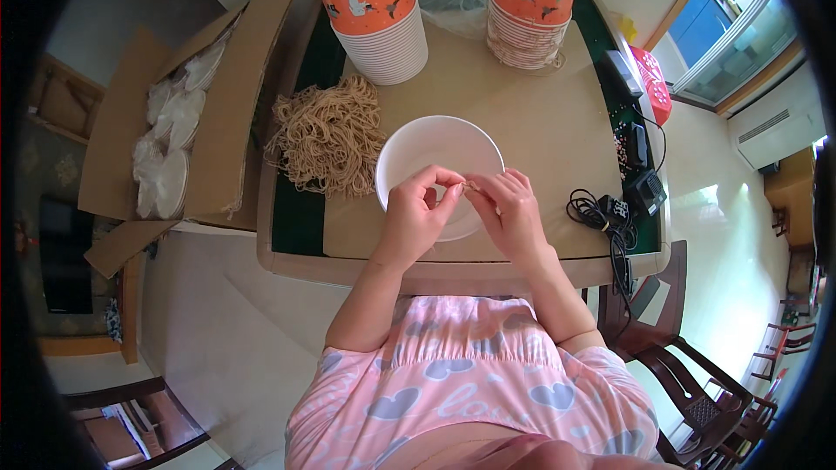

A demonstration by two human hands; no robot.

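A white round paper tub stands near the table's front edge, its open mouth facing up. Over its near side my left hand and my right hand meet, fingertips pinched close together. Between them shows a short bit of tan twine, gripped from both sides; the rest of it is hidden by my fingers. Left of the tub lies a loose heap of the same tan twine.
Two tall stacks of orange-patterned paper tubs stand at the back; twine hangs around the right one. A cardboard box with plastic-wrapped white discs sits left. Black cables and adapters line the right edge, near a wooden chair.
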